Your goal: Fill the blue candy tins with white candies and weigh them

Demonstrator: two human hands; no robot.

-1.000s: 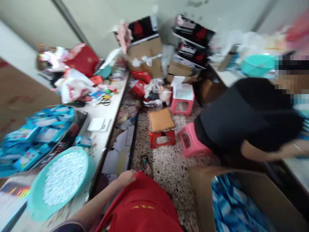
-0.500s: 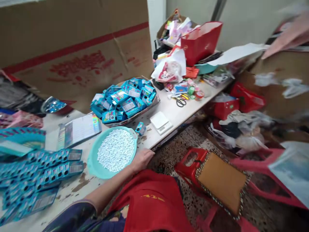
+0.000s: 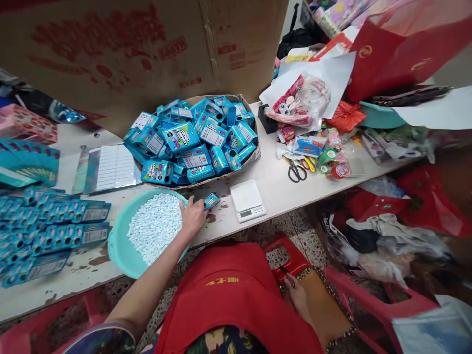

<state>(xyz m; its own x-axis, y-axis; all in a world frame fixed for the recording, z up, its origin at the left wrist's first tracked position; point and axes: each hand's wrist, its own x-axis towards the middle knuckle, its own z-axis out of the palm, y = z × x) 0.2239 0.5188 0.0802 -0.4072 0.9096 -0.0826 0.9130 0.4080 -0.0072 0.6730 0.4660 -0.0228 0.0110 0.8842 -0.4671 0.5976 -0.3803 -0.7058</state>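
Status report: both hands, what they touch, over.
Left hand open on teal basin rim, beside blue box. Right hand on red stool. White scale nearby, untouched.

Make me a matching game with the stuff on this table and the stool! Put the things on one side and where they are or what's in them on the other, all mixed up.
Things
1. round teal plastic basin
2. flat white digital scale
3. black-handled scissors
4. red plastic stool

Clues
A. on the floor, touched by the right hand
B. holds small white pieces
C. lies next to colourful tape rolls
D. bare on top, just right of the small blue box by the left hand

Pairs: 1-B, 2-D, 3-C, 4-A
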